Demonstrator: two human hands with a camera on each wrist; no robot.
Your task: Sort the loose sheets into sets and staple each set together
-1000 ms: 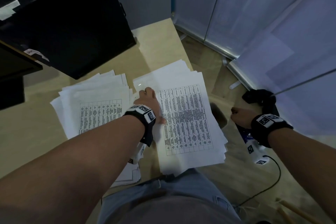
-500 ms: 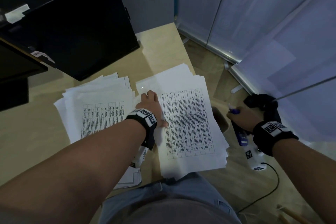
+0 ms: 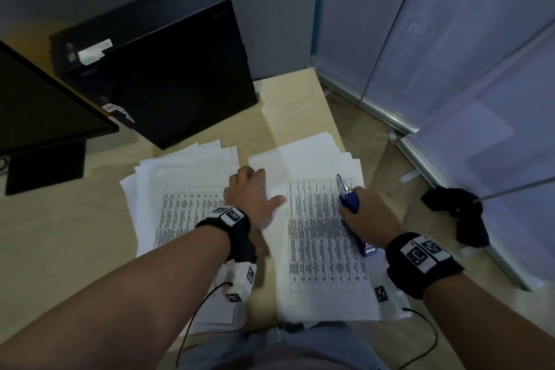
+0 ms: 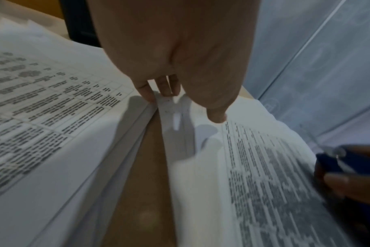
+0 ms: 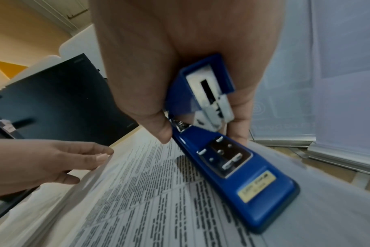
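Note:
Two stacks of printed sheets lie on the desk: a left stack (image 3: 180, 204) (image 4: 42, 117) and a right stack (image 3: 324, 249) (image 4: 264, 183) (image 5: 148, 200). My left hand (image 3: 252, 192) (image 4: 180, 66) (image 5: 53, 163) holds the upper left edge of the right stack's top sheets, fingers at the edge and thumb on top. The edge is bowed up a little. My right hand (image 3: 366, 213) grips a blue stapler (image 3: 350, 204) (image 5: 232, 167) (image 4: 349, 163) just above the right stack's upper right part. The stapler's mouth gapes and its nose points away from me.
A black computer case (image 3: 165, 69) stands behind the stacks, with a dark monitor (image 3: 45, 105) at the left. The wooden desk (image 3: 60, 249) ends just right of the right stack. Grey partition panels (image 3: 450, 39) and a black cloth (image 3: 462, 213) on the floor are at the right.
My right hand has come from beyond the desk's right edge with the stapler and now holds it over the right stack. The left hand has stayed at that stack's upper left edge.

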